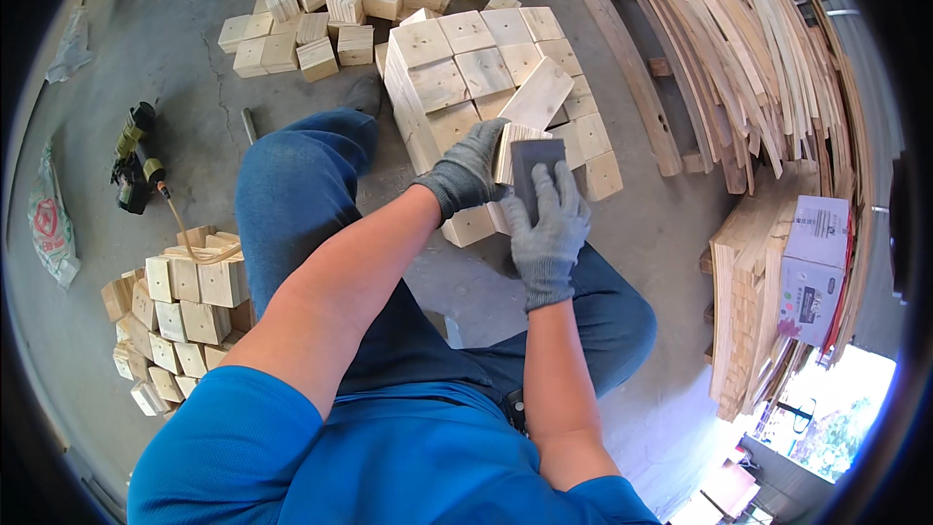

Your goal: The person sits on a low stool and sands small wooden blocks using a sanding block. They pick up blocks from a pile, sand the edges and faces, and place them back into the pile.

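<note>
My left hand (469,171), in a grey glove, is closed round a small wooden block (506,157) with a layered, striped edge. My right hand (552,235), gloved too, lies over a dark grey sanding block (535,154) and presses it against that wooden block's face. Its fingers rest on the dark surface, thumb at the side. Both hands are above the near edge of a squared stack of pale wooden blocks (483,68) between my legs. One loose wooden piece (540,95) lies slanted on top of the stack, just beyond my hands.
A loose heap of wooden blocks (352,2) lies on the floor beyond the stack. At the left are another block pile (202,323), a nail gun (131,157) with its hose (180,227), and a plastic bag (51,224). Long wood strips (743,49) and a carton (814,267) line the right.
</note>
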`<state>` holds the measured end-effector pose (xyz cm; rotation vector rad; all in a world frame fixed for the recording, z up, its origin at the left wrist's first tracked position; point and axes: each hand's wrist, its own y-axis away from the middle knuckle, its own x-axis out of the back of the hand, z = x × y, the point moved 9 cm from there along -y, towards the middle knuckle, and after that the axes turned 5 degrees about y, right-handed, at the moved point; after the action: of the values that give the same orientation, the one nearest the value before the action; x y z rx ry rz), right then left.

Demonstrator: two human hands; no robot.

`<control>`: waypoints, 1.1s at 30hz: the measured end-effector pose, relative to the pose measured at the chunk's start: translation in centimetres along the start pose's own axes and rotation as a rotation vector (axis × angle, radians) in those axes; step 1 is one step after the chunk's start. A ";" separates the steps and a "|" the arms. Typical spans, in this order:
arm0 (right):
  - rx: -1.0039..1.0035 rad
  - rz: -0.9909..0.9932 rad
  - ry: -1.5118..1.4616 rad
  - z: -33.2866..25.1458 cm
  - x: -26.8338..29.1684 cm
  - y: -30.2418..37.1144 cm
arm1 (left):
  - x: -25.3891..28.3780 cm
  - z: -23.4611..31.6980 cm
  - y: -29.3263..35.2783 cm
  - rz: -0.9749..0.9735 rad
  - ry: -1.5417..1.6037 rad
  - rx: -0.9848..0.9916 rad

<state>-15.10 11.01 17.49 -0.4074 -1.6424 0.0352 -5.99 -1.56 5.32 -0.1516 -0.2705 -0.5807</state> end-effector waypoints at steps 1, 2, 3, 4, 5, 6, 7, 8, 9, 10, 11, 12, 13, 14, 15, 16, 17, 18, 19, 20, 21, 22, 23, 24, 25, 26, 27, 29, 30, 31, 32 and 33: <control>0.007 -0.005 -0.019 -0.2 0.1 1.0 | 0.2 0.3 0.1 -0.030 -0.010 0.026; 0.015 -0.010 -0.038 -0.3 0.2 1.7 | 0.0 0.1 0.0 -0.024 -0.016 0.007; 0.047 -0.011 -0.021 -0.7 0.3 2.2 | 0.0 -0.1 -0.1 -0.017 -0.024 -0.009; 0.049 -0.014 -0.019 -0.8 0.4 2.3 | -0.1 -0.2 -0.1 -0.009 -0.031 -0.026; 0.051 -0.018 -0.018 -0.9 0.4 2.3 | -0.1 -0.7 -0.1 -0.012 -0.038 -0.012; 0.048 -0.020 -0.013 -0.9 0.4 2.4 | -0.2 -0.6 -0.1 -0.021 -0.042 -0.001; 0.058 -0.004 -0.020 -0.9 0.4 2.2 | -0.2 -0.6 -0.2 -0.029 -0.047 0.010; 0.068 0.011 -0.028 -0.9 0.2 1.6 | -0.2 -0.5 -0.2 -0.029 -0.045 0.006; 0.078 0.026 -0.036 -0.9 0.1 0.9 | -0.2 -0.5 -0.2 -0.030 -0.042 0.003; 0.081 0.025 -0.036 -0.8 -0.1 0.1 | -0.2 -0.7 -0.2 -0.029 -0.041 0.000; 0.083 0.024 -0.036 -0.8 -0.3 -0.9 | -0.1 -0.5 -0.2 -0.005 -0.047 -0.025; 0.087 0.022 -0.042 -0.8 -0.6 -1.9 | 0.0 -0.7 0.0 0.021 -0.058 -0.047; 0.074 0.027 -0.024 -0.6 -1.0 -3.1 | 0.1 -0.4 0.0 0.044 -0.065 -0.072; 0.054 0.016 -0.033 -0.3 -1.5 -4.3 | 0.0 -0.5 0.1 0.036 -0.049 -0.068; 0.035 0.002 -0.047 -0.1 -2.1 -5.5 | 0.1 -0.5 0.2 0.030 -0.035 -0.059; 0.015 -0.009 -0.052 0.2 -2.4 -6.6 | 0.0 -0.3 0.1 0.022 -0.015 -0.056; 0.010 0.012 -0.006 0.3 -2.5 -7.6 | 0.1 -0.1 0.1 0.027 -0.016 -0.055; 0.000 0.006 -0.001 0.5 -2.9 -8.6 | 0.1 -0.2 0.1 0.033 -0.014 -0.057; -0.009 0.002 0.004 0.7 -3.3 -9.5 | 0.0 -0.2 0.0 0.039 -0.012 -0.060; -0.018 -0.003 0.011 0.9 -3.4 -9.9 | -0.1 -0.3 -0.1 0.045 -0.009 -0.063; -0.049 -0.021 0.015 0.5 -2.9 -10.2 | 0.0 -0.2 -0.1 0.051 0.002 -0.065; -0.051 -0.019 0.004 0.5 -3.0 -10.1 | 0.0 -0.1 0.0 0.055 0.014 -0.067; -0.054 -0.015 -0.006 0.7 -3.1 -9.8 | 0.0 0.0 0.0 0.058 0.027 -0.070; -0.054 -0.012 -0.016 0.8 -3.2 -9.5 | 0.0 -0.1 0.1 0.053 0.019 -0.067; -0.041 -0.003 -0.015 0.9 -3.2 -9.0 | 0.0 -0.1 0.1 0.047 0.012 -0.065; -0.029 0.006 -0.013 1.1 -3.3 -8.3 | 0.0 -0.2 0.2 0.041 0.005 -0.063; -0.016 0.014 -0.014 1.2 -3.2 -7.6 | 0.1 -0.2 0.2 0.037 -0.002 -0.062; -0.015 -0.012 -0.016 0.5 -2.5 -5.9 | 0.3 -0.1 0.3 0.029 -0.010 -0.061; -0.014 -0.022 -0.015 0.2 -2.0 -4.9 | 0.3 0.0 0.3 0.026 -0.022 -0.053; 0.009 -0.012 -0.013 -0.1 -1.7 -4.0 | 0.2 0.0 0.2 0.023 -0.036 -0.043; 0.002 -0.023 -0.013 -0.3 -1.3 -3.0 | 0.2 0.0 0.2 0.021 -0.051 -0.032; -0.005 -0.035 -0.013 -0.6 -0.7 -2.1 | 0.2 -0.1 0.2 0.009 -0.051 -0.027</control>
<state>-14.95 8.72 17.41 -0.3835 -1.6626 0.0075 -5.77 -1.53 5.29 -0.1941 -0.3116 -0.5718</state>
